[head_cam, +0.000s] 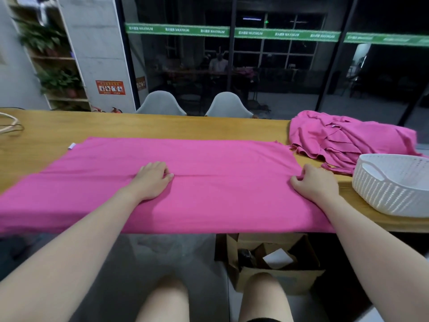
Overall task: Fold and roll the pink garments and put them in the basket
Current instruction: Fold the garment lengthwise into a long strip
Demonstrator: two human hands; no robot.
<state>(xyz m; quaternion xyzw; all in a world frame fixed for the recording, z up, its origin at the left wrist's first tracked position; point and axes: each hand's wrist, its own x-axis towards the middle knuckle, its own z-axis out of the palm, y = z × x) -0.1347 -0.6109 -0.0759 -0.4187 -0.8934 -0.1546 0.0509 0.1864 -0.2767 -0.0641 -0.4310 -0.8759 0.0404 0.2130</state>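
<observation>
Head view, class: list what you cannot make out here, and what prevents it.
- Spread pink garment: its left end is cut off by the frame edge.
- White basket: right side cut off; its floor is hidden by its wall.
- Garment pile: piece count hidden by overlapping folds.
- White tag: too small to read.

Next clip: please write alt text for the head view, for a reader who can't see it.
Two bare hands pinch a pink garment spread flat on a wooden table, the left hand near its middle, the right hand at its right edge. To the right lie a heap of pink garments and a white basket.
</observation>
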